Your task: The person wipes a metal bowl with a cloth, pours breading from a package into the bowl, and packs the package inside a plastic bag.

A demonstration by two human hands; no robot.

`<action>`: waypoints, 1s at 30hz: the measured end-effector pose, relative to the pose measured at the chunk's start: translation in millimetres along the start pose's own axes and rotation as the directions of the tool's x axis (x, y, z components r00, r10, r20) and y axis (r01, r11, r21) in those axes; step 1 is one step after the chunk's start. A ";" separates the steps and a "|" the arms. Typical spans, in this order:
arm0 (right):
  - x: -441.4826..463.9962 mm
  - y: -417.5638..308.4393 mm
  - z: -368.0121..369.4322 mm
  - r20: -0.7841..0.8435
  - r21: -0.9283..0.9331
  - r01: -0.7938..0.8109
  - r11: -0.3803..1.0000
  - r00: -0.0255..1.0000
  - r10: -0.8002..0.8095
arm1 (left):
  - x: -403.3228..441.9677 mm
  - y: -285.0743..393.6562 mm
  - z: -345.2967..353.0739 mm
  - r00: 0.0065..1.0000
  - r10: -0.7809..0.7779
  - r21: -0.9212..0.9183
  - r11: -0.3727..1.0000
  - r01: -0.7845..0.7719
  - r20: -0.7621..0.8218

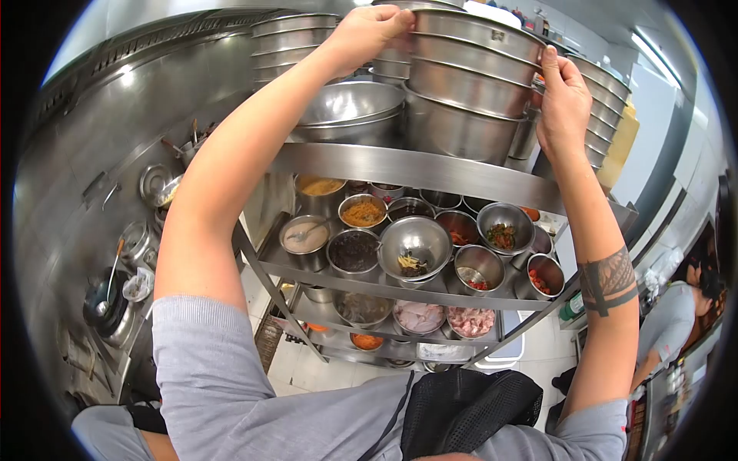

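Both my arms reach up to a stack of nested steel pots (475,84) on the top shelf (415,163) of a metal rack. My left hand (367,38) grips the stack's upper rim on its left side, fingers closed. On the right side, my right hand (563,100) is closed on the rim, with the thumb at its edge. Two wide steel bowls (350,107) rest left of the stack. More stacked pots stand behind my left hand (288,46) and to the right of my right hand (603,107).
Lower shelves hold a steel bowl with yellow strips (415,246), several containers of ingredients, and tubs of raw meat (419,316). A wok (104,300) and pans line the left counter. People in grey shirts are at lower left (111,434) and right (667,323).
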State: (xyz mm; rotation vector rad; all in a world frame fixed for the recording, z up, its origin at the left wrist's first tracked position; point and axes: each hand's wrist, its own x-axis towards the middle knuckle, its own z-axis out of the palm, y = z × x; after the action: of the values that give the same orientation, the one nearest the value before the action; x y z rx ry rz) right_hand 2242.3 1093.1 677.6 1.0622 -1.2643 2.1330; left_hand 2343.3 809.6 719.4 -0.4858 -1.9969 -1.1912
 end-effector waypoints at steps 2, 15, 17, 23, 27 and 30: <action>-0.8 -2.8 -1.6 0.048 0.012 0.009 1.000 0.999 -0.009 | 2.0 -2.9 -9.2 0.996 -0.033 -0.048 0.998 0.037 0.084; 2.5 -0.6 3.3 0.010 0.059 -0.010 0.998 1.000 0.009 | 5.7 -17.2 -9.2 0.988 -0.009 -0.216 0.975 0.043 0.152; 0.8 -2.6 2.2 -0.008 0.043 -0.008 0.999 1.000 0.008 | 6.8 -19.6 -9.4 0.990 -0.029 -0.205 0.977 0.057 0.137; -2.2 -12.1 5.7 -0.001 -0.135 0.195 0.971 0.980 -0.197 | 4.9 -12.4 -0.4 0.996 -0.041 -0.141 0.989 0.051 0.077; -1.1 -21.4 9.2 -0.019 -0.144 0.077 0.987 0.997 -0.081 | 10.4 -11.3 -4.8 0.995 -0.042 -0.100 0.994 0.051 0.086; -2.8 -26.3 12.6 -0.047 -0.188 0.048 0.981 0.997 -0.057 | 14.9 -11.7 -11.2 0.992 -0.048 -0.071 0.996 0.056 0.114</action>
State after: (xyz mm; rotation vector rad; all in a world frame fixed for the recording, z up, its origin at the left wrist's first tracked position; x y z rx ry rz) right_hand 2267.2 1094.9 693.1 0.9435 -1.3659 1.9464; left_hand 2330.6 793.2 727.1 -0.5516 -2.0779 -1.2989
